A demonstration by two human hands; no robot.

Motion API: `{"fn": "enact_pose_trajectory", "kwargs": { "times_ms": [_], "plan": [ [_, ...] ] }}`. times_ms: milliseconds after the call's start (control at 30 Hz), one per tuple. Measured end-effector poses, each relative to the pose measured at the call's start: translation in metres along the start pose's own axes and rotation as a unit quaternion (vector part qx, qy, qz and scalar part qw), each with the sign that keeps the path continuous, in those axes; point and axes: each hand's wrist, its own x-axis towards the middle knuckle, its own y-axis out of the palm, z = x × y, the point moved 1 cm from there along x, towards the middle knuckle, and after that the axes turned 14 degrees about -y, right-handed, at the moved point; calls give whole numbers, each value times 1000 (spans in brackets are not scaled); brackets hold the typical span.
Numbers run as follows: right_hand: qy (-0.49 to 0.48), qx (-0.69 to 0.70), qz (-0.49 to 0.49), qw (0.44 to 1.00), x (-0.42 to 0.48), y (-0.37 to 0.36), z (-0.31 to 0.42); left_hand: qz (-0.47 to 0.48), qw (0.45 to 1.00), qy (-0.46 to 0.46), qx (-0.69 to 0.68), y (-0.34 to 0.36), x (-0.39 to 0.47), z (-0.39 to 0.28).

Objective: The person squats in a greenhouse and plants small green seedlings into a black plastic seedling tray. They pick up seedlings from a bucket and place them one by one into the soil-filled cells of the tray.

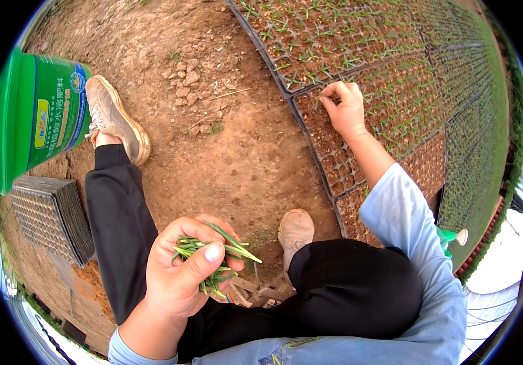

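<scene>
My left hand (184,269), near the lower middle, is closed around a bunch of green plant cuttings (218,255); their pale ends point to the right. Out over the seedling trays is my right hand (341,107), with thumb and forefinger pinched together. Whether anything small sits between those fingertips cannot be told. Beneath it lies a black plastic cell tray (334,159) filled with brown soil, its near cells showing no plants. The neighbouring tray (307,45) above holds rows of small green seedlings.
A green plastic bucket (45,114) bearing writing stands at the left, beside my shoe (115,118). Below it is a stack of cell trays (51,219). Soil clods (188,80) lie on the bare ground. A green container (446,239) is partly hidden behind my right sleeve.
</scene>
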Motion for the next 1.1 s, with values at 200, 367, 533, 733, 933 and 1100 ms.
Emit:
{"fn": "enact_pose_trajectory", "kwargs": {
  "times_ms": [200, 367, 533, 733, 933, 1100],
  "plan": [
    [-25, -15, 16, 999, 6, -8, 11, -13, 1000, 1, 2, 0, 1, 2],
    [-7, -26, -57, 998, -33, -76, 5, -35, 999, 11, 13, -4, -2, 0],
    [177, -46, -3, 983, -147, -128, 4, -19, 998, 39, 40, -8, -5, 3],
    [77, -91, 154, 981, -207, -137, 29, -18, 998, 29, 49, -2, -3, 12],
    [98, -133, 192, 967, -204, -118, 29, -19, 998, 42, 52, 5, 0, 11],
    [346, 194, -6, 918, -199, -120, 26, -28, 997, 54, 50, 4, 3, 10]
  ]
}}
